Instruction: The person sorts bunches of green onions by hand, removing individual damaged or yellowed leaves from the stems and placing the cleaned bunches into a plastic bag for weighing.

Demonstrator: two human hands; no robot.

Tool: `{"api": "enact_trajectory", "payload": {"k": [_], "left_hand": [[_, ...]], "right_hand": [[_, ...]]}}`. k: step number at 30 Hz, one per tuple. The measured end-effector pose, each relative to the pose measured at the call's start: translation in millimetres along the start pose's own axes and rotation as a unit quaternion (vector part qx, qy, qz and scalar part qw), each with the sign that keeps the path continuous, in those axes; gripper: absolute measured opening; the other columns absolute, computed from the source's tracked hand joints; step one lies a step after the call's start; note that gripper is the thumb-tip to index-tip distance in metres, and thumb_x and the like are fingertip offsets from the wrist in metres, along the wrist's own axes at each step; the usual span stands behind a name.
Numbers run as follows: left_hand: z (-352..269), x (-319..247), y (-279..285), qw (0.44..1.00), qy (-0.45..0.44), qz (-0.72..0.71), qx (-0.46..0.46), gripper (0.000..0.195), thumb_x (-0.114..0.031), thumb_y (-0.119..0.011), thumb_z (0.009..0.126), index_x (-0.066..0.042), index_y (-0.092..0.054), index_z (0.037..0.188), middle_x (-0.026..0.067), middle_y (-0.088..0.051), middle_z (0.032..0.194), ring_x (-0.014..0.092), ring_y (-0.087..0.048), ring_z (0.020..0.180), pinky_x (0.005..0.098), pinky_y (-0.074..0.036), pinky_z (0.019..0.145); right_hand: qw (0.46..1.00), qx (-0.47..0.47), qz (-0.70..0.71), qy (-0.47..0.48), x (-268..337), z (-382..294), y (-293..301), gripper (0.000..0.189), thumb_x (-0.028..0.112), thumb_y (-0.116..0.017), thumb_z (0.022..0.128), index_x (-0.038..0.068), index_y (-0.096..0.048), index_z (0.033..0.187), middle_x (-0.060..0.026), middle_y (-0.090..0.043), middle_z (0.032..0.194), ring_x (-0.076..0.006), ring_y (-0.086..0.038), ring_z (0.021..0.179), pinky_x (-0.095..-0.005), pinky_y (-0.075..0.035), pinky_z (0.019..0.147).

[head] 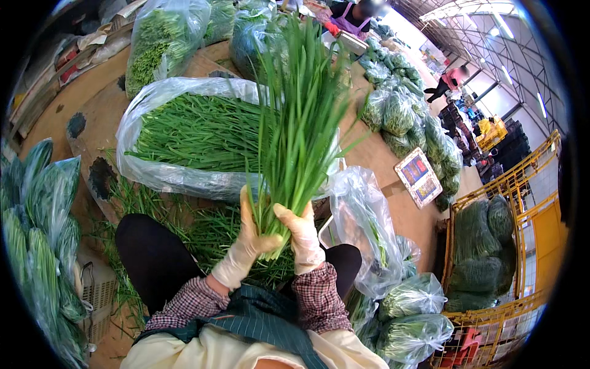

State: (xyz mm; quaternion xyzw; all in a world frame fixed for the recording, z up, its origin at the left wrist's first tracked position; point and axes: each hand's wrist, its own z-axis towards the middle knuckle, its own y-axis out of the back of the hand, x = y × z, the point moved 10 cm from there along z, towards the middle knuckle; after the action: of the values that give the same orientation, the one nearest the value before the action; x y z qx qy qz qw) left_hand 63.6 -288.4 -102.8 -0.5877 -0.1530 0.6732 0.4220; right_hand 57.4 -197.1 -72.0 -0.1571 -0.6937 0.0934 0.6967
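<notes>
A thick bunch of long green leafy stalks, which look like garlic chives [299, 133], stands upright between my two gloved hands. My left hand [246, 242] wraps the lower left side of the bunch, fingers up along the stalks and thumb across the base. On the right side my right hand [299, 233] grips the same bunch just above its pale cut ends. Behind the bunch, a clear plastic bag [189, 180] lies wide and holds many more stalks [203, 131] lying flat. Loose green stalks [212, 230] are strewn below it, around my knees.
Bagged vegetables stand at the left [50, 221], top left [161, 46] and lower right [410, 318]. A crumpled clear bag [364, 221] lies beside my right knee. Farther off are a printed box [418, 178], yellow metal cage carts [521, 217] and two people [352, 20], [451, 80].
</notes>
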Motion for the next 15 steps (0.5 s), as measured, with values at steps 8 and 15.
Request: {"api": "enact_trajectory", "payload": {"k": [8,15], "left_hand": [[-35,62,28,0.955,0.281,-0.079,-0.060,0.033,-0.015,-0.075,0.074,-0.007,-0.060,0.103,0.0018,-0.062,0.086,0.012,-0.059,0.065,0.0277,-0.052,0.057],[-39,63,26,0.945,0.300,-0.086,-0.097,0.037,-0.014,-0.074,0.075,-0.006,-0.057,0.108,0.0021,-0.061,0.087,0.012,-0.059,0.065,0.0270,-0.053,0.058]], "right_hand": [[0.959,0.070,-0.276,-0.012,-28,-6,4,0.082,0.024,-0.070,0.086,0.010,-0.021,0.151,-0.0141,-0.050,0.133,-0.0183,-0.053,0.108,-0.0273,-0.047,0.086],[0.939,-0.155,-0.307,-0.014,7,3,28,0.030,0.024,-0.070,0.086,-0.001,-0.065,0.103,-0.0009,-0.065,0.089,-0.0089,-0.058,0.078,-0.0247,-0.046,0.069]]}}
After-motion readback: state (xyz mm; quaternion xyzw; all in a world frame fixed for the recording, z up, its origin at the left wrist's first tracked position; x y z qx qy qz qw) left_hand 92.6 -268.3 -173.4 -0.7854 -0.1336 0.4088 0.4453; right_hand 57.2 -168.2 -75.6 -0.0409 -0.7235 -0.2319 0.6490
